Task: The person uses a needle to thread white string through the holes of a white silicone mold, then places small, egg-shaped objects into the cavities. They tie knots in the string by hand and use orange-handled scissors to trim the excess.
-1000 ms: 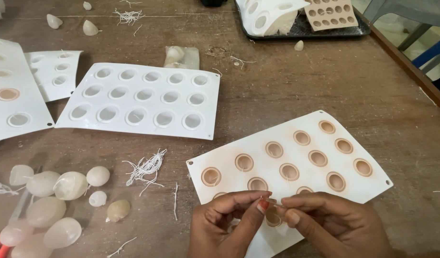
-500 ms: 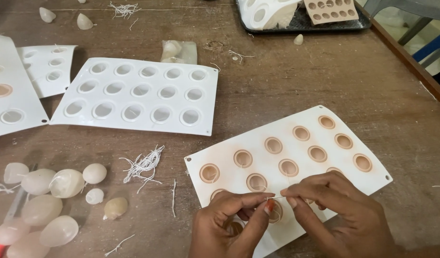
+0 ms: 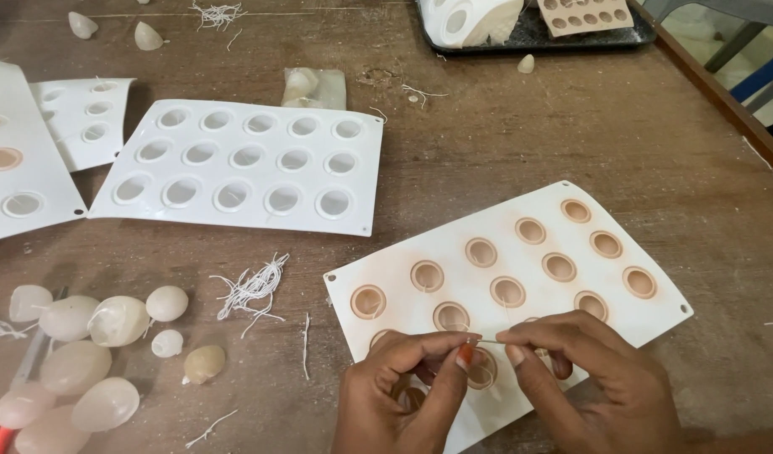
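A thin white thread is pinched taut between the fingertips of the left hand and the right hand, both closed on it, just above the near edge of a white tray with tan-stained round cups. Left of that tray, a tuft of loose threads lies on the wooden table, and farther left a cluster of pale egg-shaped pieces is gathered. Beyond the tray, up and to the left, a second white tray with clean cups is laid flat.

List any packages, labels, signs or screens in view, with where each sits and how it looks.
Clear plastic packet: on the wooden table just above the white mould sheet, near top centre; a small, crumpled, roughly square bag with pale cream lumps inside.
No labels, signs or screens show.
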